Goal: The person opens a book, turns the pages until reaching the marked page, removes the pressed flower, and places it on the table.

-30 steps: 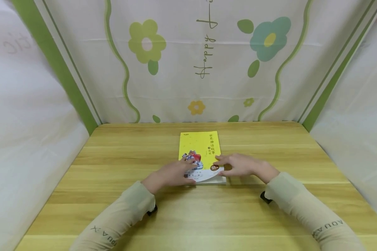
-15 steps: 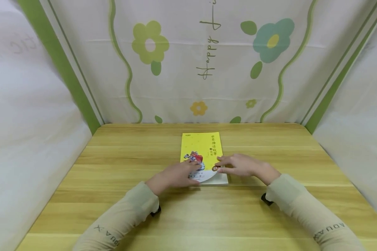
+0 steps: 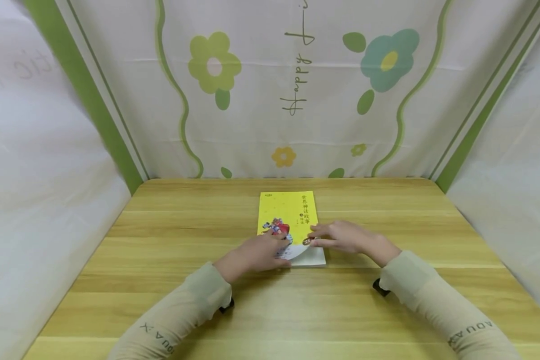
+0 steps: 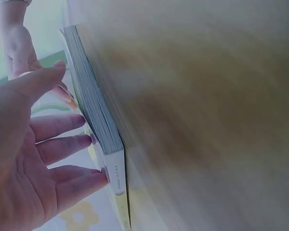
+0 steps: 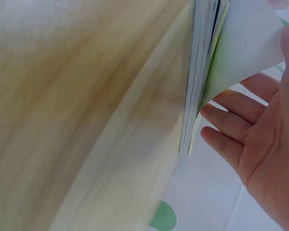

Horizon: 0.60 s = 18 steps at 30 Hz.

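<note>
Wood-grained desk (image 3: 297, 315), flowered cloth (image 3: 252, 120) behind — left hand (image 3: 260, 252) lies relaxed on a book (image 3: 292, 217), right hand (image 3: 342, 237) pinches its cover (image 5: 248, 45).

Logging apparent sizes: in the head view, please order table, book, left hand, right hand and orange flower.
1. Table
2. Book, partly covered
3. Left hand and right hand: too alike to rank
4. Orange flower

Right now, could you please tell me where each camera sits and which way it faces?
Head: on the head, facing forward and down at the yellow paperback; left hand, right hand and sleeves show.
Left wrist: on that wrist, facing the paperback's page edges; left hand and, beyond, the right hand show.
Right wrist: on that wrist, facing the lifted front cover; right hand shows.
Both wrist views share the page edges.
</note>
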Motion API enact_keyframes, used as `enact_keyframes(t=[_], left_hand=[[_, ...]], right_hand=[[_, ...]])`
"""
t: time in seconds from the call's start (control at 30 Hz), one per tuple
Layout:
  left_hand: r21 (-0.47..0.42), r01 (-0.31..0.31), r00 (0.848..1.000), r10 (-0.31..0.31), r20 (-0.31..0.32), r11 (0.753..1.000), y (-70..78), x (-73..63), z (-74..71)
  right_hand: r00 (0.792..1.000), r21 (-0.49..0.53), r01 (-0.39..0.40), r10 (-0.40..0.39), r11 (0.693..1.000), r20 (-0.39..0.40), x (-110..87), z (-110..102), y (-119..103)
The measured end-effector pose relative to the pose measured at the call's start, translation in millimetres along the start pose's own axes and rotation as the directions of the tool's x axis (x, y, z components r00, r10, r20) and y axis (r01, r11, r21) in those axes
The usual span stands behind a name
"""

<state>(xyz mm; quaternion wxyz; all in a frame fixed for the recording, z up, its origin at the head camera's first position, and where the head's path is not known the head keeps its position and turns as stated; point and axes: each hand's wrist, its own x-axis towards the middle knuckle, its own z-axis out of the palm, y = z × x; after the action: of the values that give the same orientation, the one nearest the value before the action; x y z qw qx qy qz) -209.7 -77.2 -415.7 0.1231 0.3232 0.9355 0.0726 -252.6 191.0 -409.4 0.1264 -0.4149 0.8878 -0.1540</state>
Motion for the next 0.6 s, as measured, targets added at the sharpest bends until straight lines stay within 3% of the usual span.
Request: enact_keyframes(t=[0.6], left_hand=[[-0.117,0.012,1.0,-0.012,-0.003,0.993,-4.5,-1.3,1.0]], right_hand=[[0.996,0.043,-0.045,0.049,0.998,-0.074,-13.4,-6.5,1.7]])
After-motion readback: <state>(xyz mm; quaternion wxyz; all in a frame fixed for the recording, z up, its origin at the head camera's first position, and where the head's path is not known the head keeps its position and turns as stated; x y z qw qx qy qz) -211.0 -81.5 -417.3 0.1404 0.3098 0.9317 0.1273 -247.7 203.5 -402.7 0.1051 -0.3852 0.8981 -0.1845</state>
